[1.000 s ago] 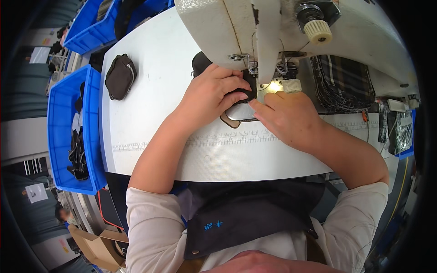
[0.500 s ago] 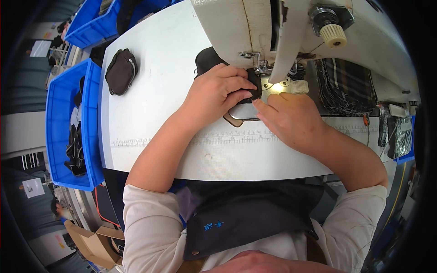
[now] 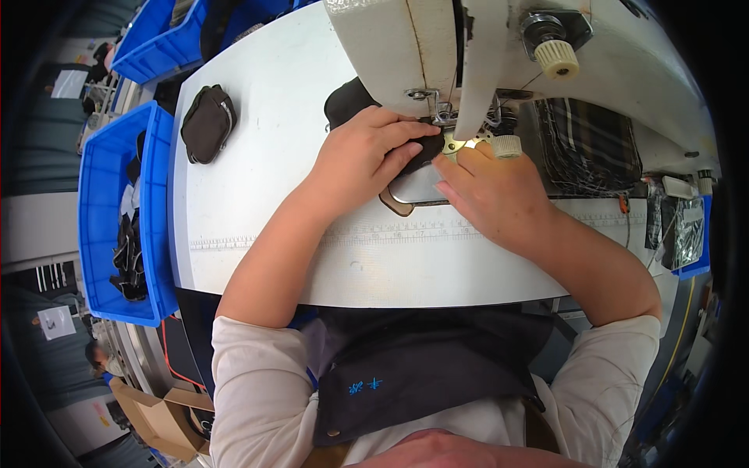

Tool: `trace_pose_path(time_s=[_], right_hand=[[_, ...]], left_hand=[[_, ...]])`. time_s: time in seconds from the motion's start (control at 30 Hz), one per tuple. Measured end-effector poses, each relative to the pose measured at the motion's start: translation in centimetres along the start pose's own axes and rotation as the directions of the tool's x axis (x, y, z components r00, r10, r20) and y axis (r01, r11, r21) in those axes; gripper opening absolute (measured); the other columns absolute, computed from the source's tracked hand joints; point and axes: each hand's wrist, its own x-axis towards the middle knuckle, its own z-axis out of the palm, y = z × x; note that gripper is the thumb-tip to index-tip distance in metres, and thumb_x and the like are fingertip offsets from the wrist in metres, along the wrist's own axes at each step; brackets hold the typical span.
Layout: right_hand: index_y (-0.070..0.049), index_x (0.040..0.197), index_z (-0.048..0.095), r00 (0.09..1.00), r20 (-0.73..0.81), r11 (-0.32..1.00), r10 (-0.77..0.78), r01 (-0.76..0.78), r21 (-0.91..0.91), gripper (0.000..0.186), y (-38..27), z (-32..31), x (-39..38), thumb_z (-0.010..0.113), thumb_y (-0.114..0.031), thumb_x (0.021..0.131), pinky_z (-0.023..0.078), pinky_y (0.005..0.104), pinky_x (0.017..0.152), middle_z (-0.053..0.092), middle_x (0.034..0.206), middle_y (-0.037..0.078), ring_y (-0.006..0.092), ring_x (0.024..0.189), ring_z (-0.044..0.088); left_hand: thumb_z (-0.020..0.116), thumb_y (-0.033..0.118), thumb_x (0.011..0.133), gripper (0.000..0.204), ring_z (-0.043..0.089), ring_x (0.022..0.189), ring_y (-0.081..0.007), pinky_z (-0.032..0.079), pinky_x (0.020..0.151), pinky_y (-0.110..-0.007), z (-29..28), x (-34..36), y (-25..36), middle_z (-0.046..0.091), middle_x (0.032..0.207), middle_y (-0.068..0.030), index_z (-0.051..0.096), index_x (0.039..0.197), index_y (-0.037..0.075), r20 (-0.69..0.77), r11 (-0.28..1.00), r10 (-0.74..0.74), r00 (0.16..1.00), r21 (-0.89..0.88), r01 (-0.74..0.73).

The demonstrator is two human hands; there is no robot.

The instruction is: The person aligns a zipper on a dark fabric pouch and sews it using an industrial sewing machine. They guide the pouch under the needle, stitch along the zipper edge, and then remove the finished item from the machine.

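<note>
A dark fabric pouch (image 3: 346, 104) lies under the head of a white sewing machine (image 3: 386, 47), its right end beside the presser foot. My left hand (image 3: 360, 158) is closed on it, fingertips pressing the cloth and covering its middle. Close by on the right, my right hand (image 3: 499, 196) is curled over the lit needle plate (image 3: 452, 146). Its fingertips meet the pouch's right edge, and whatever they pinch is hidden. A second dark pouch (image 3: 208, 125) with a zipper rests on the table's far left.
Stacked dark striped fabric pieces (image 3: 593, 148) lie right of the needle. A blue bin (image 3: 87, 210) holding dark pieces stands at the table's left edge. A printed ruler strip (image 3: 296, 238) crosses the white table (image 3: 367, 285). Small packets (image 3: 686, 234) sit at the far right.
The pouch's dark end shows slightly farther left and up. My left fingers have shifted on the cloth, and my right fingertips have risen slightly beside it.
</note>
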Motion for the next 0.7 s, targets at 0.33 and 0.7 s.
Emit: trace_pose_path(time_s=[0.33, 0.7], right_hand=[[-0.01, 0.113, 0.071, 0.999, 0.033, 1.0, 0.026, -0.026, -0.004, 0.04, -0.1, 0.1, -0.1, 0.075, -0.043, 0.092, 0.051, 0.0368, 0.068, 0.065, 0.075, 0.003, 0.0227, 0.071, 0.067], [-0.009, 0.115, 0.072, 0.996, 0.083, 1.0, 0.008, -0.008, 0.007, 0.043, -0.1, 0.4, 0.3, 0.072, -0.047, 0.094, 0.051, 0.0367, 0.062, 0.064, 0.074, 0.003, 0.0239, 0.064, 0.065]], left_hand=[[0.074, 0.017, 0.094, 0.017, 0.07, 0.098, -0.028, 0.057, 0.085, -0.037, -0.5, 1.5, -1.2, 0.077, 0.104, -0.0045, 0.08, 0.11, 0.017, 0.127, 0.985, -0.095, 0.987, -0.134, 0.112], [0.077, 0.017, 0.089, 0.014, 0.071, 0.096, -0.0256, 0.058, 0.081, -0.037, -0.4, 1.3, -0.9, 0.076, 0.104, -0.0021, 0.081, 0.103, 0.016, 0.042, 1.0, -0.003, 0.999, -0.028, 0.004]])
